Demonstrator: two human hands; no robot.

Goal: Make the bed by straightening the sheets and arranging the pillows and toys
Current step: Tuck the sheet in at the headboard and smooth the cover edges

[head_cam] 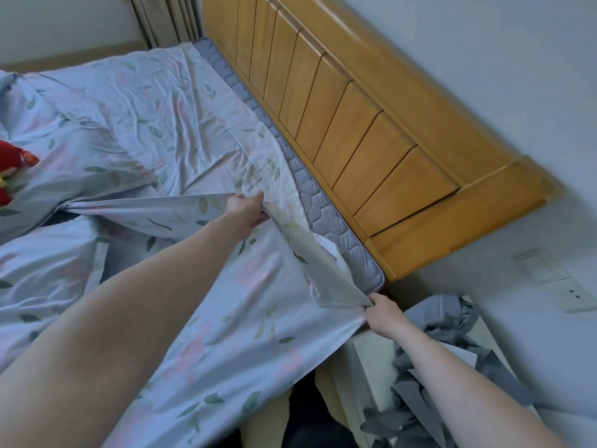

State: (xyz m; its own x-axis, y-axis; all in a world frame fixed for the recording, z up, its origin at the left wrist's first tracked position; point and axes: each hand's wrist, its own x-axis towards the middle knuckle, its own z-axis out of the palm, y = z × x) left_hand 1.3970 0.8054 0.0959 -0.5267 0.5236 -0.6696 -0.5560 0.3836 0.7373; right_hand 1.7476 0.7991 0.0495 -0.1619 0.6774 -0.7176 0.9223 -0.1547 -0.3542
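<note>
Two bare arms reach out from the bottom of the view over a bed. Left hand (244,210) is far out over the middle of the bed, and its fingers are curled tight round a fold of the light blue cotton sheet with green leaves and pink flowers (181,130). Right hand (382,313) is down by the corner of the bed, and its fingers pinch the corner of the same sheet. Between the two hands the sheet's edge is lifted up and pulled into a straight, stiff band, so its pale underside shows.

Under the lifted edge you can see the grey quilted mattress (326,205), bare in a long strip next to the yellow wooden headboard with upright slats (339,124). The rest of the sheet lies on the bed with lots of wrinkles.

On the left side lie two pillows in the same flowery cloth, the upper pillow (64,163) and the lower pillow (42,270), just beside each other. A red soft toy (13,166) sits on the upper pillow at the very edge of the view; only part of it shows.

By the right arm, a crumpled grey cloth (429,376) is piled on a small white bedside table (368,360). A white wall socket (568,295) is on the wall nearby.
</note>
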